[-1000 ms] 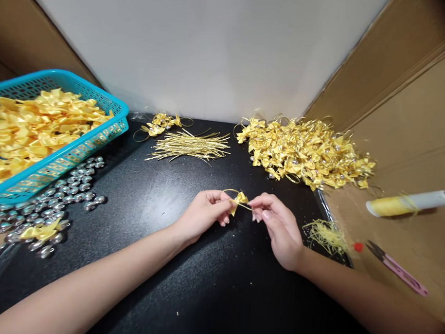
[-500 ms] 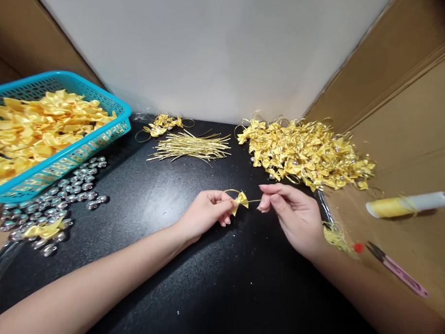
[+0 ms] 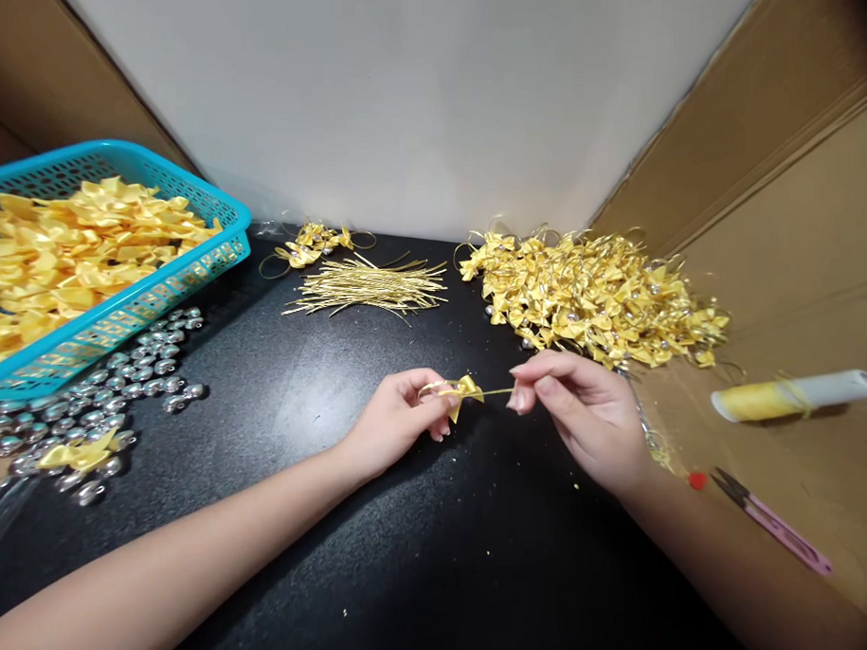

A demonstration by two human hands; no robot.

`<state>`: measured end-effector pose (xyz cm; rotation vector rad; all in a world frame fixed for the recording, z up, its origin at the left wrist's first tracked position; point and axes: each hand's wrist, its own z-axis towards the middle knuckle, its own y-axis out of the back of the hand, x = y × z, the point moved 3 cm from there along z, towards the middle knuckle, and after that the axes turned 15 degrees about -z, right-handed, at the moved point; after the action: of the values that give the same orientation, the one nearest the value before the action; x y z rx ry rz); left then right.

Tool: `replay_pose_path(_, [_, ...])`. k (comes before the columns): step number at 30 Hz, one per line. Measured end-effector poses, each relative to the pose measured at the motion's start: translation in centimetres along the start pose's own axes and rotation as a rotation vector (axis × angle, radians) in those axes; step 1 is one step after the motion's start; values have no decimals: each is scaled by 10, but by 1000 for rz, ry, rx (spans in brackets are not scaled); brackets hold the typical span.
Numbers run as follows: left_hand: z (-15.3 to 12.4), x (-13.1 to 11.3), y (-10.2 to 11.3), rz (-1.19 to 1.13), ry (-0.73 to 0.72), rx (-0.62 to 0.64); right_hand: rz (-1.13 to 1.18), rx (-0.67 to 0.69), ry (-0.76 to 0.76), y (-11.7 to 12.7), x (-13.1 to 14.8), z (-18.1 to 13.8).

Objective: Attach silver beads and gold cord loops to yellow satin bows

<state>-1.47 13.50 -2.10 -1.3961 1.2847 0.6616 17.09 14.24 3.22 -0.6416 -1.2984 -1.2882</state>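
Bow (image 3: 467,390) level, cord (image 3: 494,392) pointing right

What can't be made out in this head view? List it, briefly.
1. Head view: the yellow bow, pinched in the left hand, is too small to show its knot.
2. Head view: the right hand covers the end of the gold cord and most of the thread scraps.
3. Head view: the blue basket is cut off by the left edge.

Blue basket (image 3: 155,299), silver beads (image 3: 123,385), gold wires (image 3: 368,286), bow pile (image 3: 596,300), pink snips (image 3: 776,523)
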Motion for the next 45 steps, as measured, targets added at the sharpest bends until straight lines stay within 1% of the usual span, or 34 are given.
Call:
replay_pose_path(2, [-6, -5, 2, 165, -239, -3, 14, 31, -38, 1, -1, 2])
replay_pose_path(3, [-10, -9, 2, 271, -396, 15, 15, 36, -72, 1, -2, 2])
replay_pose_path(5, [-18, -15, -1, 462, -734, 92, 1, 58, -148, -2, -5, 3])
replay_pose_path(6, [-22, -17, -2, 527, -878, 133, -12, 91, -179, -4, -6, 4])
replay_pose_path(7, [-26, -19, -3, 567, -990, 163, -25, 138, -200, -7, -7, 3])
replay_pose_path(8, [-28, -20, -4, 594, -1066, 180, -40, 187, -210, -10, -7, 3])
replay_pose_path(9, [-28, -20, -4, 619, -1109, 185, -62, 230, -208, -13, -6, 3])
replay_pose_path(11, [-28, -22, -5, 662, -1149, 172, -135, 267, -152, -16, -5, 2])
replay_pose_path(13, [-28, -23, -7, 698, -1187, 163, -236, 231, -37, -16, -2, 1])
replay_pose_path(16, [-29, -25, -8, 731, -1219, 168, -354, 157, 175, -14, 3, 0])
replay_pose_path(18, [-29, -25, -9, 738, -1207, 168, -406, 113, 283, -13, 6, -1])
replay_pose_path(24, [-31, -26, -10, 717, -1143, 165, -558, -60, 530, -17, 11, -9])
replay_pose_path(26, [-31, -25, -10, 715, -1132, 170, -578, -93, 533, -19, 9, -11])
replay_pose_path(29, [-30, -23, -9, 715, -1137, 157, -537, -135, 377, -18, 4, -10])
replay_pose_path(31, [-30, -22, -8, 721, -1157, 145, -484, -142, 333, -17, 4, -9])
replay_pose_path(34, [-30, -22, -8, 753, -1180, 140, -442, -93, 369, -17, 7, -8])
replay_pose_path(38, [-29, -22, -9, 767, -1198, 148, -459, -28, 374, -19, 7, -7])
replay_pose_path(41, [-30, -22, -9, 759, -1207, 149, -475, -32, 400, -21, 8, -9])
replay_pose_path(45, [-30, -21, -8, 777, -1203, 115, -571, -76, 459, -22, 13, -13])
